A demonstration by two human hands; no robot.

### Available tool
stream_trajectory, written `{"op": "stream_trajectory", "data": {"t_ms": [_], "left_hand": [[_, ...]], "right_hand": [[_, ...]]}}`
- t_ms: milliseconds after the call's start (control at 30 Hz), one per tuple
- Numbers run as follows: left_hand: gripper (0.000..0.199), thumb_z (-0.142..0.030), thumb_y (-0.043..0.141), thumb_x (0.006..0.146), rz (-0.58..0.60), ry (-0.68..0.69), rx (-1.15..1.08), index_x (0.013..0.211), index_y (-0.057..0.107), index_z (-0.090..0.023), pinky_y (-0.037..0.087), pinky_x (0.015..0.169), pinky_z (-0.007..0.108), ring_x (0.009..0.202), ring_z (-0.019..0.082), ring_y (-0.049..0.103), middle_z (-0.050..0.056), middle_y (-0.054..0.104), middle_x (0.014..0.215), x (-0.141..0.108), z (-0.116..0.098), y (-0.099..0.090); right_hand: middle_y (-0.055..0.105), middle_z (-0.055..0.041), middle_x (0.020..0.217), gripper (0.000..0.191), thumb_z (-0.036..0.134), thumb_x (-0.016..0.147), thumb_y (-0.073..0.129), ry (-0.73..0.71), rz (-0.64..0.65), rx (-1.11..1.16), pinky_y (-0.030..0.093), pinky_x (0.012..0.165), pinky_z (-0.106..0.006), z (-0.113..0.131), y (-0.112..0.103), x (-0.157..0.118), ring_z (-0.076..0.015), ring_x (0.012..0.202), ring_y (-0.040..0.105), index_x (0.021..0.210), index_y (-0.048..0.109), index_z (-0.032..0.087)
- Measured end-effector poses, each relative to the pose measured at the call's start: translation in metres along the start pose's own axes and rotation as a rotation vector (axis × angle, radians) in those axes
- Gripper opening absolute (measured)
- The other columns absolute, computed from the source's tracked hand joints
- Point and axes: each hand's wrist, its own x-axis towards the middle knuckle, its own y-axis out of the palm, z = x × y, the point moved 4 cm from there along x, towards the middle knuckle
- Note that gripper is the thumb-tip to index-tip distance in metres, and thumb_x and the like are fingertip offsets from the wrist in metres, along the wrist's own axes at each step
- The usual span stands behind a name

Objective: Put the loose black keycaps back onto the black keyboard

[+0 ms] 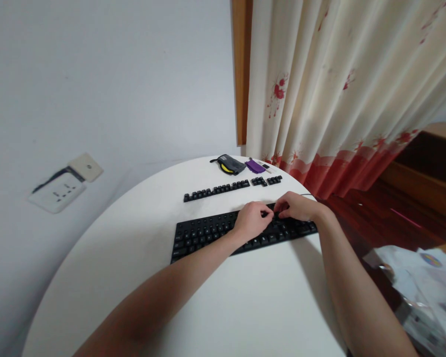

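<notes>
My two bare forearms reach in over the white surface [267, 292], and low on my right a pile of white plastic bags [423, 277] sits beside it. Ahead of me lies the black keyboard [202, 235], flat and slightly slanted, its left end uncovered and its right part under my hands. My left hand [254, 218] is over it right of the middle, thumb and finger drawn narrowly together; I cannot tell whether anything is pinched between them. My right hand [295, 206] is just beside it, fingers curled down at the keyboard's far right part, their gap narrow; what they may hold is hidden too. A thin cable [306, 194] shows past that hand.

Beyond the keyboard, apart from it, stands a long row of loose black keys [223, 189], with two shorter groups in line to its right. Farther back lie a dark pouch [229, 163] with a yellow patch and, to its right, a purple pouch [255, 166]. Behind are the pale wall [141, 89] and a cream curtain [305, 84] with red flowers.
</notes>
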Motion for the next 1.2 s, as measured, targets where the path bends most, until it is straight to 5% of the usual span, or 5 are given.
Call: {"op": "stream_trajectory", "data": {"t_ms": [200,700,933,1200], "left_hand": [[0.015,-0.024,0.063,0.083,0.013,-0.066,-0.075,0.084,0.078,-0.022,0.050,0.072,0.026,0.077,0.017,0.066,0.001,0.075,0.087,0.001,0.008,0.003],[0.009,-0.019,0.068,0.082,0.009,0.143,0.104,0.077,0.075,-0.022,0.050,0.082,0.031,0.082,0.018,0.064,0.000,0.073,0.087,-0.002,-0.004,0.001],[0.012,-0.020,0.065,0.085,0.035,0.193,0.203,0.081,0.076,-0.022,0.049,0.082,0.033,0.085,0.020,0.062,0.001,0.073,0.088,-0.005,-0.009,-0.002],[0.013,-0.020,0.064,0.085,0.033,0.089,0.095,0.079,0.076,-0.021,0.050,0.083,0.031,0.083,0.019,0.064,0.002,0.073,0.087,-0.001,-0.005,0.003]], "right_hand": [[0.073,-0.0017,0.076,0.022,0.022,0.070,0.067,0.027,-0.005,0.004,0.046,0.065,-0.026,-0.001,-0.002,-0.001,-0.0183,0.072,0.064,0.090,0.076,0.017],[0.069,-0.0009,0.074,0.020,0.013,0.061,0.070,0.075,-0.023,-0.057,0.044,0.060,-0.023,0.006,0.002,0.001,-0.0164,0.070,0.062,0.080,0.071,0.017],[0.072,-0.0021,0.074,0.015,0.024,0.074,0.062,0.019,-0.011,-0.014,0.045,0.066,-0.026,0.004,-0.001,0.001,-0.0174,0.071,0.062,0.079,0.075,0.017],[0.067,-0.0006,0.067,0.006,0.023,0.070,0.067,0.085,-0.059,-0.039,0.042,0.060,-0.025,0.004,-0.002,0.002,-0.0155,0.066,0.059,0.072,0.069,0.017]]}}
